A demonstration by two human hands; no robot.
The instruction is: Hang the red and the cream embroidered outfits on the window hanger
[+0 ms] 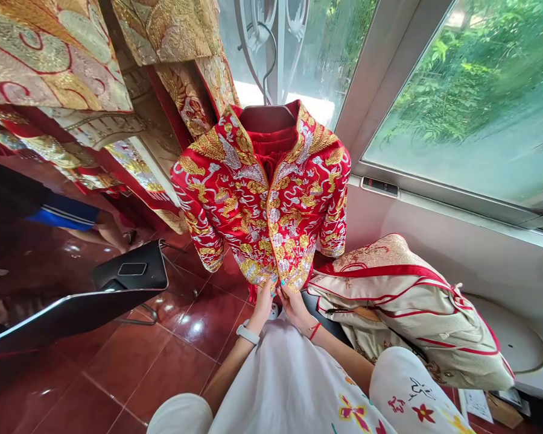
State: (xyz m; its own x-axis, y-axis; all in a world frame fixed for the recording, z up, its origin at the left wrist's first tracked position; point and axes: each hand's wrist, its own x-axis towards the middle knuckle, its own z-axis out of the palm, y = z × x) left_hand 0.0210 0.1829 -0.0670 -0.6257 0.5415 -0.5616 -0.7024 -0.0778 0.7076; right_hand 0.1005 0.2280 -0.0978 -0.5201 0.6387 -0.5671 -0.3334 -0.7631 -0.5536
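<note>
Hanging at far left: I see gold-embroidered garments (pixel 167 30) near the jacket's shoulder, through the head camera.
Red jacket (pixel 244 205): it is in the middle, upright before the window (pixel 344 54), on a dark hanger (pixel 269 119); its front edges meet along the chest.
Weight: I judge it rather heavy for its small shape, because gold and silver thread covers most of the cloth.
Stiffness: the embroidered front is probably firm and bends slowly; the plain red cloth between is probably softer, and its shine suggests to me some slipping.
Fragile part: the raised threads could catch or come loose, so I would not rub or pull them.
Where to hold: I would take the bordered front edges near the hem with light fingertips, and the hanger for any lifting.
Left hand (pixel 263 303), with white wristband (pixel 247 333): it is nearly closed, thumb and fingers pinching the lower front edge.
Right hand (pixel 295 306), with red cord (pixel 315 331): it is also closed in a pinch, on the hem just beside the left hand; some fingers are hidden from me.
Right side: a pale garment (pixel 416 295) with red trim lies in a heap near the sleeve.
</note>
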